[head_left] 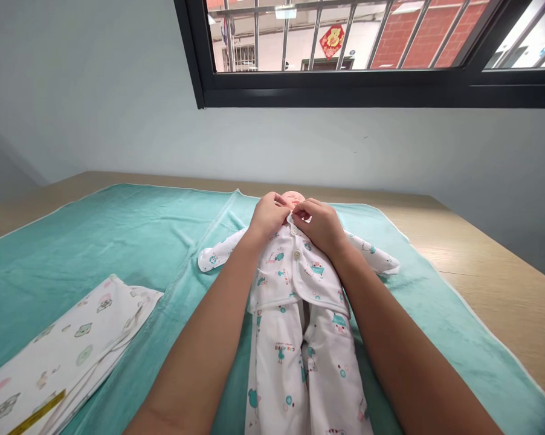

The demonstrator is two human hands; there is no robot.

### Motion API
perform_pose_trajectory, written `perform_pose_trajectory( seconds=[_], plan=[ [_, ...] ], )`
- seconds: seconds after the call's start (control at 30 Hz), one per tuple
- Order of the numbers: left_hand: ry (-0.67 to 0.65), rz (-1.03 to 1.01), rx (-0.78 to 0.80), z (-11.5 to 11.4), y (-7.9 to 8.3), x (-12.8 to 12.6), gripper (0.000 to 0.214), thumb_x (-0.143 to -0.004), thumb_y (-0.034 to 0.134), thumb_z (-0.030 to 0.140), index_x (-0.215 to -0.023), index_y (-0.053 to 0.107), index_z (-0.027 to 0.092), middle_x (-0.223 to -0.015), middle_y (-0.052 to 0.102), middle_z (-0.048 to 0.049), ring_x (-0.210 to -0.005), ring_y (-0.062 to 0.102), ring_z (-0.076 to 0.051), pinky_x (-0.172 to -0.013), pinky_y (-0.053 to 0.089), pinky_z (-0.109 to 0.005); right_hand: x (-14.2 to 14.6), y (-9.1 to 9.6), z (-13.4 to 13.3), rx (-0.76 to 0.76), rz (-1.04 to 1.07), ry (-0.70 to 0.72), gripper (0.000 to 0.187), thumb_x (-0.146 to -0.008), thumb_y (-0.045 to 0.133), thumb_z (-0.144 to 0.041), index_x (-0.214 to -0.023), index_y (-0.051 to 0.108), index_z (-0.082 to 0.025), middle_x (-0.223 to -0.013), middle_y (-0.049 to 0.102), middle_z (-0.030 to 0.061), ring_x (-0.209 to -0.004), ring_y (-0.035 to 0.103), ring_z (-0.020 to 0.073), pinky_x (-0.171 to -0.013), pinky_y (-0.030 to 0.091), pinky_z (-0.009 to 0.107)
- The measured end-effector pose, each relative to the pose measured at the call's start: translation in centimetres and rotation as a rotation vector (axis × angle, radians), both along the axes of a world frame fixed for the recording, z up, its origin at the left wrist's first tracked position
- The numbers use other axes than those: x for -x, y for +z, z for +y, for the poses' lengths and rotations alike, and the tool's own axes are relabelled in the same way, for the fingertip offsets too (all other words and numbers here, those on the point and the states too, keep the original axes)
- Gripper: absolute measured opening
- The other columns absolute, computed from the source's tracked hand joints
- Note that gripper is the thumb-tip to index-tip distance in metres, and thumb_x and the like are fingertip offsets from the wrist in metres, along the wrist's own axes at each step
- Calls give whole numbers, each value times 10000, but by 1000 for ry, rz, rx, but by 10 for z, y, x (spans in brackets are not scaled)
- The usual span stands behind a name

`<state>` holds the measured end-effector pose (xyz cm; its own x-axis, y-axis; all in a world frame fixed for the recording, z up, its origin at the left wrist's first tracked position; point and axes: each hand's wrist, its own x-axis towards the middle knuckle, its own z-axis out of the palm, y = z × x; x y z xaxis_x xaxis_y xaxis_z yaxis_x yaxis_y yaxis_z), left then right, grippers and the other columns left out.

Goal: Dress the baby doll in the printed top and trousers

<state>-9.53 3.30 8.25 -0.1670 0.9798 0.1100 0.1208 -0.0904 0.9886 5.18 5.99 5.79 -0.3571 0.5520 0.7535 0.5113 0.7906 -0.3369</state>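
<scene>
A baby doll (pixel 293 197) lies on its back, dressed in a white printed jacket (pixel 279 272) and matching trousers (pixel 281 368). Both of its sleeves spread out to the sides. At the doll's neck, my left hand (pixel 269 216) pinches one side of the jacket collar. My right hand (pixel 318 223) grips the other side of the collar with bent fingers, close to the left fingertips. Below them a button (pixel 296 254) shows on the jacket front. The hands cover part of the doll's chin and cheeks.
A turquoise blanket (pixel 132 235) covers most of the wooden table (pixel 490 284). To the left lies a folded white printed cloth (pixel 82 338) with a yellow strip (pixel 37 414) on it. Behind the table is a wall with a barred, dark-framed window (pixel 345 87).
</scene>
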Motion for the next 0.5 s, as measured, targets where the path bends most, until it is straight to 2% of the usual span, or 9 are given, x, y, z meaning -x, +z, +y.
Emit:
perform_pose_trajectory(
  seconds=[0.13, 0.3, 0.5],
  plan=[
    [0, -115, -11, 1, -2, -2, 260, -682, 632, 1, -839, 527, 179, -580, 569, 32, -527, 539, -110, -563, 444, -226, 0, 1, -2, -4, 14, 4, 94, -788, 606, -162, -713, 639, -208, -763, 661, 25, -675, 579, 150, -657, 460, 272],
    [14, -327, 60, 0, -1, 0, 306, -678, 589, -56, -864, 505, 173, -558, 555, 28, -521, 568, -127, -577, 477, -257, 0, 1, -2, 0, 94, 81, 143, -835, 599, -175, -733, 692, -211, -827, 701, 35, -766, 640, 165, -721, 498, 284],
    [20, -427, 82, 1, -3, -1, 319, -660, 605, -61, -808, 469, 187, -518, 509, 46, -467, 494, -95, -503, 398, -204, -2, -2, 0, 79, 187, 145, 127, -805, 669, -193, -694, 722, -224, -819, 723, 31, -755, 668, 172, -718, 531, 299]
  ],
)
